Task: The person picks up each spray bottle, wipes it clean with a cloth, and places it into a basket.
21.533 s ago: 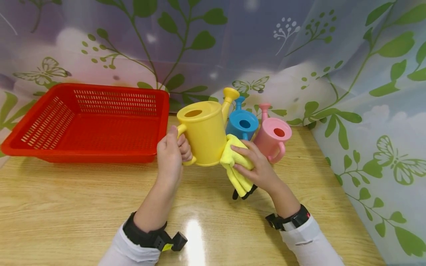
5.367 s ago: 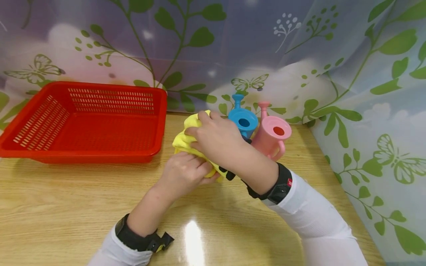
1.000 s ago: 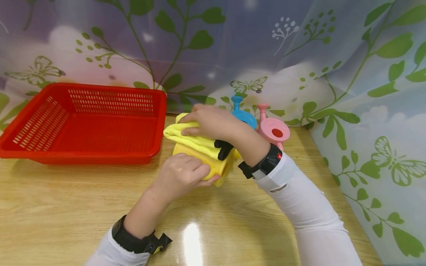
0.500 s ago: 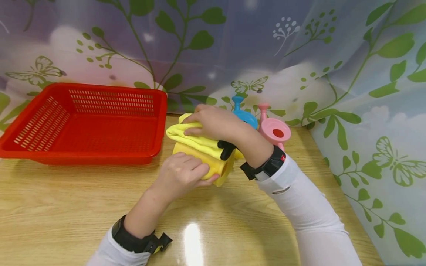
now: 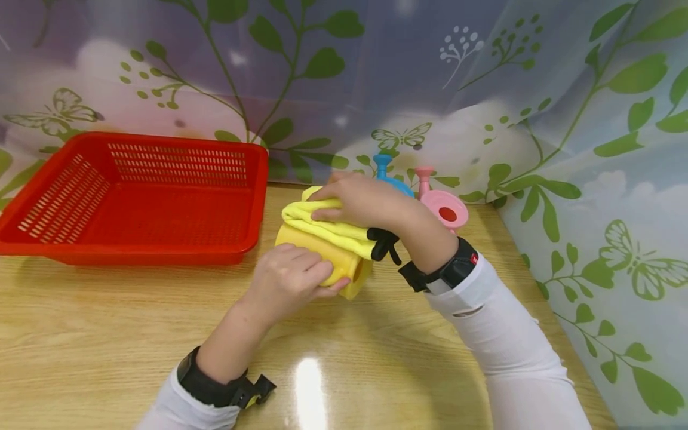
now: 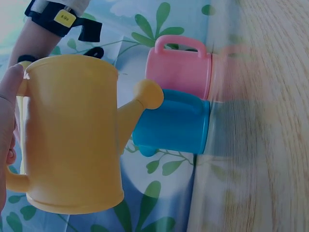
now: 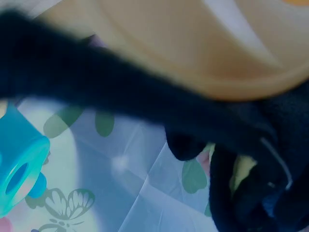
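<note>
My left hand (image 5: pixel 290 275) grips the handle of a yellow watering can (image 5: pixel 322 254), which lies tipped on its side in the air in the head view. The left wrist view shows the can's body (image 6: pixel 72 135) and its spout reaching out from one side. My right hand (image 5: pixel 365 200) holds a folded bright yellow cloth (image 5: pixel 328 226) with black strips on the can's upper side. In the right wrist view the black strips (image 7: pixel 145 96) cross close to the lens, below the can (image 7: pixel 217 53). Most of the handle is hidden by my left hand.
Behind my right hand stand a blue watering can (image 5: pixel 395 181) and a pink watering can (image 5: pixel 445 208). A red slotted basket (image 5: pixel 123 254) sits at the left of the wooden table (image 5: pixel 129 334). A printed curtain (image 5: pixel 344 77) closes off the back and right.
Earlier the can was upright with the cloth at its right side; now it is tipped with the cloth on top. Over the last half second my right hand and the cloth slid right.
</note>
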`<state>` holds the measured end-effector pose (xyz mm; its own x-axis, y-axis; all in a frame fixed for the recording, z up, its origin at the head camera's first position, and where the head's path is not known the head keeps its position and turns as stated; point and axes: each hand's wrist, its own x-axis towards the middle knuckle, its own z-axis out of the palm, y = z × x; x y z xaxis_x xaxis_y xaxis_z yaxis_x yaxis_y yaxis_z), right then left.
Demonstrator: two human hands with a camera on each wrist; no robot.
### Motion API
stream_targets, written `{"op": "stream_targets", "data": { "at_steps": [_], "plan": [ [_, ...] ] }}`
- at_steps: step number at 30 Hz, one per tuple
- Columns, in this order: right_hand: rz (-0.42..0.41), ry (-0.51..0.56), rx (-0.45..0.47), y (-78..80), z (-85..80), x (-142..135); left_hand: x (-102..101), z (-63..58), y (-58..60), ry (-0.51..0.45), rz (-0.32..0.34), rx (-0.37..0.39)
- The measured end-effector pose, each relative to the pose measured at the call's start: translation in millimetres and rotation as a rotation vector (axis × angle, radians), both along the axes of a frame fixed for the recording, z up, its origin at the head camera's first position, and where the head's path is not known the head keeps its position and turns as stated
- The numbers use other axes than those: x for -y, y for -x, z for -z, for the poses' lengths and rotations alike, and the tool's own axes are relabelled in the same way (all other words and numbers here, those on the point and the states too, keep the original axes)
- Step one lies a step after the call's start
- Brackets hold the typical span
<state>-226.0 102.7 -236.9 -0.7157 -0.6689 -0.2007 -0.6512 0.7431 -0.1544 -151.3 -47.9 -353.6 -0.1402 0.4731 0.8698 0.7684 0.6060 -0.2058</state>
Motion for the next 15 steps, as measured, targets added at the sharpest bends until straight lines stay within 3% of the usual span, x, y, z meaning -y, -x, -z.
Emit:
{"op": "stream_targets", "data": {
  "at_steps": [15],
  "plan": [
    [-0.033, 0.077, 0.074, -1.9, -5.1, -31.5, 1.6, 1.0, 0.2, 0.002, -0.019, -0.022]
  ]
}}
